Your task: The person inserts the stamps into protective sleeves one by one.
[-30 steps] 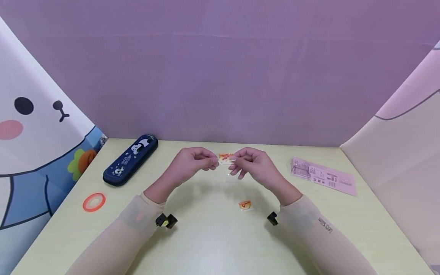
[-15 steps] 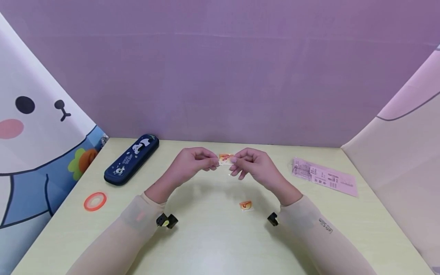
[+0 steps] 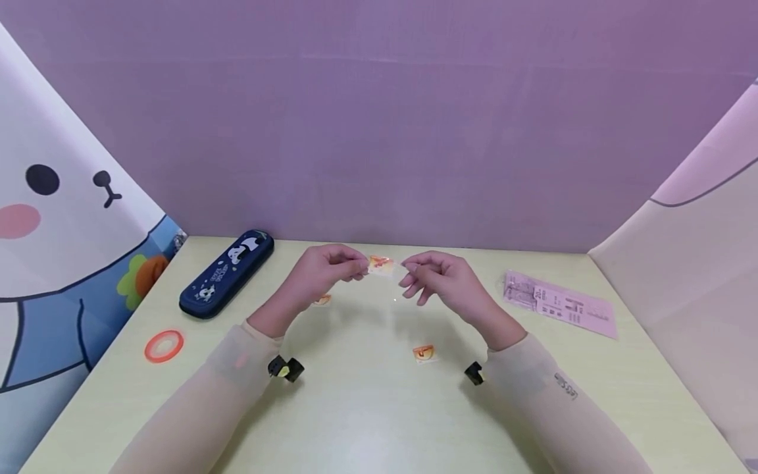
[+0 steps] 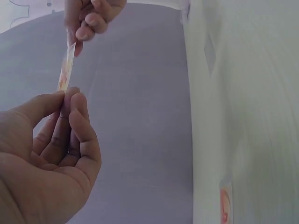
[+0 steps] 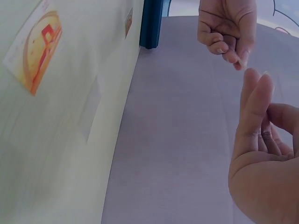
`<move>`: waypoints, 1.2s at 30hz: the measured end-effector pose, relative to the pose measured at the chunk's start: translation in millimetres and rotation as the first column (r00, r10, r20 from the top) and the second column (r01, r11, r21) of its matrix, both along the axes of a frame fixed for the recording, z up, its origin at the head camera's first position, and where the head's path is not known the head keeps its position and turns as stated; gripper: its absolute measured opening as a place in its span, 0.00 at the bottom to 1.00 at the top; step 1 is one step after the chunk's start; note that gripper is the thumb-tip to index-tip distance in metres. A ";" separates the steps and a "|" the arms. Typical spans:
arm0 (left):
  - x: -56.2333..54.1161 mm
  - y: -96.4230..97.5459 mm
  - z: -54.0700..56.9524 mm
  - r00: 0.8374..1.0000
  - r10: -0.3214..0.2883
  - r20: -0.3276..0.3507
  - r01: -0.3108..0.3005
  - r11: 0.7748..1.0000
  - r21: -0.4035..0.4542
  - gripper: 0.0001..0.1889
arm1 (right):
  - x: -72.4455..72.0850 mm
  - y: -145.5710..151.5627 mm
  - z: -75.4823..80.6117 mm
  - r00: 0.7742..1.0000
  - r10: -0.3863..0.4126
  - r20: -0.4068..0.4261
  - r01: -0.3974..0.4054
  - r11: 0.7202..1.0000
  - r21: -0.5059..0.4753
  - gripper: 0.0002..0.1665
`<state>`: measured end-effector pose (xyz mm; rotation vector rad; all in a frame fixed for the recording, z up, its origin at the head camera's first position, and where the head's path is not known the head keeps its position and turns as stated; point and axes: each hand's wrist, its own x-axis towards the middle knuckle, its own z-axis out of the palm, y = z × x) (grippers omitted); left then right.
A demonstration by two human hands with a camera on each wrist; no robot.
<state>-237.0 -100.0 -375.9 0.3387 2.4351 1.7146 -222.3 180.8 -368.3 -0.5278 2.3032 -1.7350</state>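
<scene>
My left hand [image 3: 327, 273] pinches the left end of a small orange-and-white printed card [image 3: 381, 264] between thumb and fingertips, above the table. Seen from the left wrist, the card [image 4: 66, 70] stands nearly edge-on and looks thin. My right hand [image 3: 435, 280] hovers just right of it, thumb and forefinger tips brought together, a narrow gap from the card in the head view. Whether those fingertips hold something thin or clear cannot be made out. A second orange-and-white card [image 3: 424, 354] lies on the table below, and a third [image 3: 322, 300] is partly hidden by my left wrist.
A navy pencil case [image 3: 227, 274] with pandas lies at the back left, with an orange ring [image 3: 164, 346] in front of it. A pink printed packet [image 3: 559, 305] is at the right. A pale, blank piece [image 5: 91, 112] lies on the table.
My right hand has come off the card's right end and moved slightly right. My left hand, still holding the card, has shifted a little left and up, uncovering part of the third card.
</scene>
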 end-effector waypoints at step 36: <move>-33.3 12.2 -34.6 0.987 -0.067 0.144 0.154 0.626 -0.764 0.16 | -15.2 14.0 -23.5 0.983 0.062 0.173 -0.097 0.975 0.200 0.23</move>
